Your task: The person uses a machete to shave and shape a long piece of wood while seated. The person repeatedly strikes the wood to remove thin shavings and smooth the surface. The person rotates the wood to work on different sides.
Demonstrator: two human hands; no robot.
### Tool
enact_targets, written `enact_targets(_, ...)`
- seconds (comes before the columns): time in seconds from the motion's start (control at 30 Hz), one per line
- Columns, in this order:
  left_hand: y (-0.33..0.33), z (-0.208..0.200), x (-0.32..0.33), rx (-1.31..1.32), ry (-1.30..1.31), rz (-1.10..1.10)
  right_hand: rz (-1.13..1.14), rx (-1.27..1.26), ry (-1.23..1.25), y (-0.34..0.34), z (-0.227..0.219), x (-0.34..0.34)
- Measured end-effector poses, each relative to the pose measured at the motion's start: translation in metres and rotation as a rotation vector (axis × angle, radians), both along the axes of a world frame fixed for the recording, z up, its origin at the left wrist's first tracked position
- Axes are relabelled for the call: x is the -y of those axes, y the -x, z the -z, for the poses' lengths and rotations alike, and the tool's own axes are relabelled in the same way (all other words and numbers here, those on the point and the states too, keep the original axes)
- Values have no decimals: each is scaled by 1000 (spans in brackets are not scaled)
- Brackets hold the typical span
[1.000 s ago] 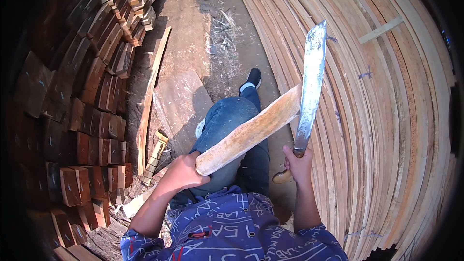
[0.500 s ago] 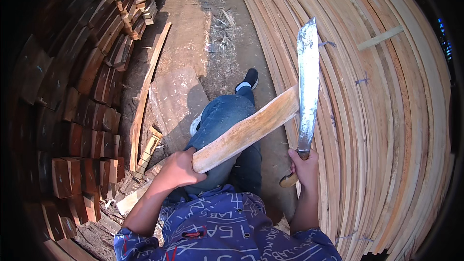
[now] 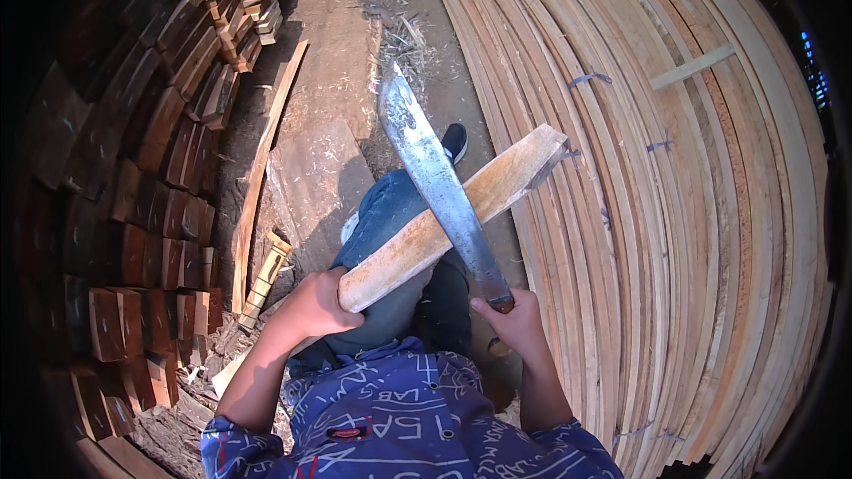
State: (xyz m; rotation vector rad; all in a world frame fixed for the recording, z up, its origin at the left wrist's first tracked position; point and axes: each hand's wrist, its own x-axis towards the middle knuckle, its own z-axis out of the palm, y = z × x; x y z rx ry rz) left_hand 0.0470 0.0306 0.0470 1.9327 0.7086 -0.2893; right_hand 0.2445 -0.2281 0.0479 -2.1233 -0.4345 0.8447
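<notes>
My left hand [image 3: 321, 306] is closed round the near end of a pale wooden board [image 3: 399, 257]. The board slants up and to the right across my knee, its far end over the edge of the stacked planks. In my right hand [image 3: 515, 324] is the handle of a machete [image 3: 435, 173], whose broad, scuffed steel blade points up and to the left. The blade crosses over the middle of the board; whether it touches the wood I cannot tell. Part of the wooden handle shows below my fist.
Long, thin planks [image 3: 639, 239] tied with purple strips are stacked at the right, a short stick [image 3: 692, 67] across them. Cut timber blocks [image 3: 151, 257] are piled at the left. A long strip [image 3: 264, 179] and a notched wooden piece [image 3: 266, 279] lie beside that pile. Wood shavings [image 3: 404, 35] litter the ground ahead.
My right hand has moved left, and the machete has swung from upright at the board's far end to leaning left across its middle. The board has shifted slightly left at my hand.
</notes>
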Motion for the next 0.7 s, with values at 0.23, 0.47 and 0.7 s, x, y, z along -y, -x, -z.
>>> enact_targets(0.23, 2, 21, -18, 17, 141, 102, 99, 37, -48, -21, -6, -26)
enact_targets(0.47, 0, 23, -23, 36, 108, 144, -23, 132, -39, 9, 0, -34)
enact_targets(0.7, 6, 32, -26, 27, 176, 121, 170, 119, -141, -36, -5, -29)
